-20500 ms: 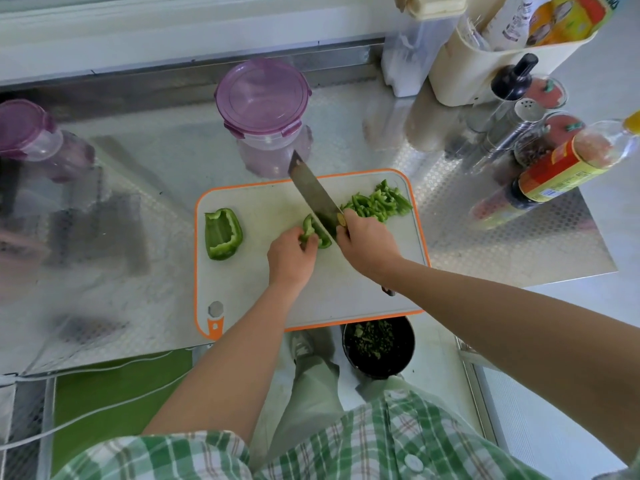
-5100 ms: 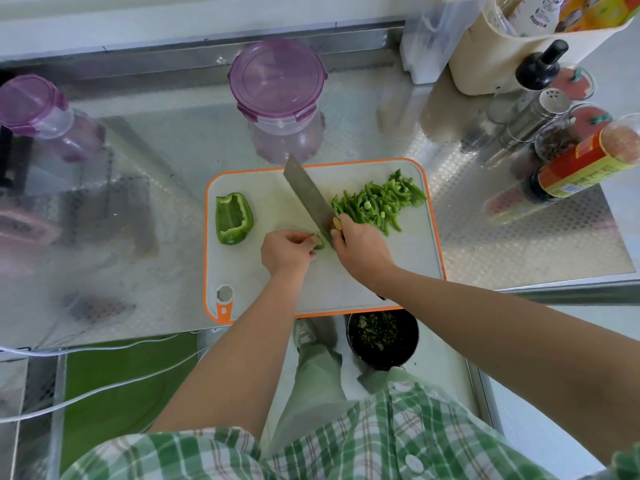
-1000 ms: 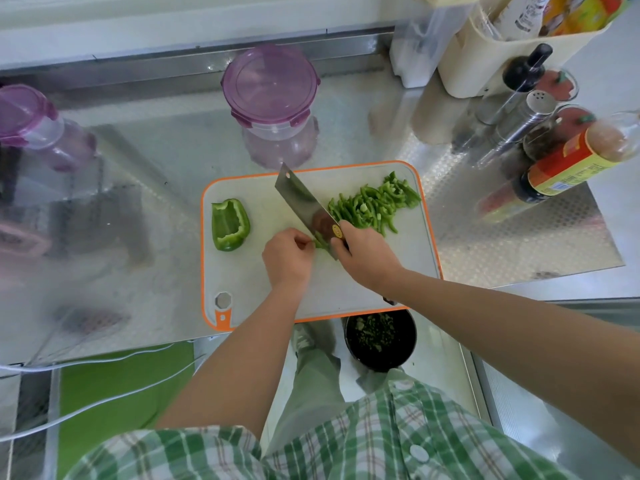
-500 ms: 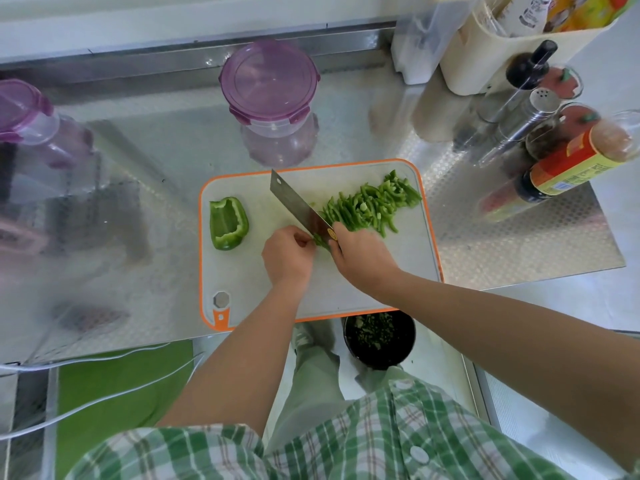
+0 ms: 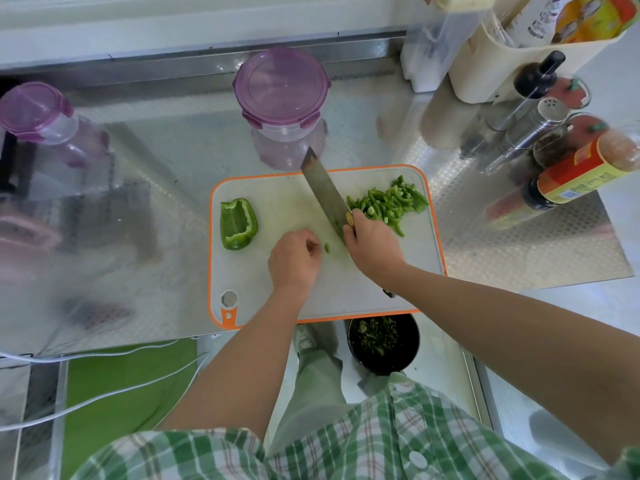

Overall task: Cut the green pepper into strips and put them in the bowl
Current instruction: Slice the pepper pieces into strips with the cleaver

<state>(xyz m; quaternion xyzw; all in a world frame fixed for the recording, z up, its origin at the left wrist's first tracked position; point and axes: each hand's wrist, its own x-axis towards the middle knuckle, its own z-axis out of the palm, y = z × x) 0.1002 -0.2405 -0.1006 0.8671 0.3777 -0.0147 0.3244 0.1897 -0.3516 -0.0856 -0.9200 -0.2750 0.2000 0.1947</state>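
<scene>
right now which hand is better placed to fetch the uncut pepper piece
Left. The left hand sits nearer the uncut pepper piece on the left of the cutting board; the right hand grips the knife.

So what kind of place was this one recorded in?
Most likely a kitchen prep counter: a steel worktop carries a cutting board with green pepper strips, the right hand grips a knife, and a sauce bottle and shaker stand nearby.

Knife (image 5: 325, 192) handle mostly hidden inside right hand (image 5: 372, 247). Left hand (image 5: 294, 261) fingers curl under, any grip hidden. Green bit (image 5: 327, 248) between hands too small to identify. Counter (image 5: 86, 220) left of left hand blurred.
</scene>
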